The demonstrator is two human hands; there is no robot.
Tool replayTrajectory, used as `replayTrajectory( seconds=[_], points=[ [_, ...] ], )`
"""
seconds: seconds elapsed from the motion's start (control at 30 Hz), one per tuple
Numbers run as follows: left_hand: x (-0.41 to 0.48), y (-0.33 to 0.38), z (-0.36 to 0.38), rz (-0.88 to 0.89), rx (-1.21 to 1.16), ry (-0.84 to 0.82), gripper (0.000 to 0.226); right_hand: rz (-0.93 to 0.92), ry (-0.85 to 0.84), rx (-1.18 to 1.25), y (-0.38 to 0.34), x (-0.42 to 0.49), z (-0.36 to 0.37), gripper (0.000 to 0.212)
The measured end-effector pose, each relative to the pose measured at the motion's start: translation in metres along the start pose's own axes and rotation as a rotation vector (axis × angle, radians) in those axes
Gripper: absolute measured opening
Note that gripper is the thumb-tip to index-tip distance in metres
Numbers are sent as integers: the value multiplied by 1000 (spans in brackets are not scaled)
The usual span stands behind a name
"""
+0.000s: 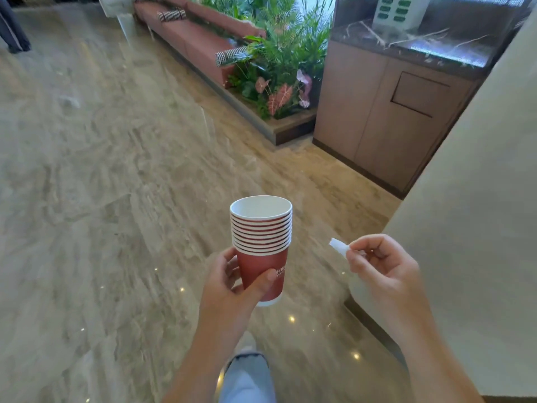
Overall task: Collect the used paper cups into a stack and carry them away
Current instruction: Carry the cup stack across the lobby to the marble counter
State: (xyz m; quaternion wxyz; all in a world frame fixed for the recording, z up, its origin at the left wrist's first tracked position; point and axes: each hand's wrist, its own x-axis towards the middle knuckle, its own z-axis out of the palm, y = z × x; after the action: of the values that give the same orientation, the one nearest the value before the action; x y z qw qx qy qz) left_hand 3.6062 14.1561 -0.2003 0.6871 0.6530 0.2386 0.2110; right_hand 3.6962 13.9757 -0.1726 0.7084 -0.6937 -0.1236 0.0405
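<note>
My left grip (232, 282) wraps the base of the upright cup stack (261, 234), right grip (380, 266) just beside it pinches a white paper scrap (338, 246).

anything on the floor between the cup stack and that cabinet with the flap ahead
Nothing visible does. The left hand holds the stack of red paper cups; bare marble floor runs to the cabinet. The planter lies left of that line, the beige wall right. The right hand pinches a paper scrap.
</note>
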Motion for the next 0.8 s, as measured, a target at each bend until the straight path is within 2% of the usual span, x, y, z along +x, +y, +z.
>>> replayTrajectory(
  seconds=[0.27,0.47,0.57,0.7,0.8],
  points=[
    [201,-1,17,-14,20,-54,73,2,44,-35,21,185,65,26],
    [352,21,42,33,36,-102,62,-116,51,-141,7,314,109,23],
    [405,17,65,29,39,-137,54,-100,108,-176,18,359,104,23],
    [460,2,102,-17,35,-238,61,-16,231,-169,45,410,83,25],
    [504,-4,135,-54,15,-260,68,26,264,-176,62,458,69,24]
  ],
)
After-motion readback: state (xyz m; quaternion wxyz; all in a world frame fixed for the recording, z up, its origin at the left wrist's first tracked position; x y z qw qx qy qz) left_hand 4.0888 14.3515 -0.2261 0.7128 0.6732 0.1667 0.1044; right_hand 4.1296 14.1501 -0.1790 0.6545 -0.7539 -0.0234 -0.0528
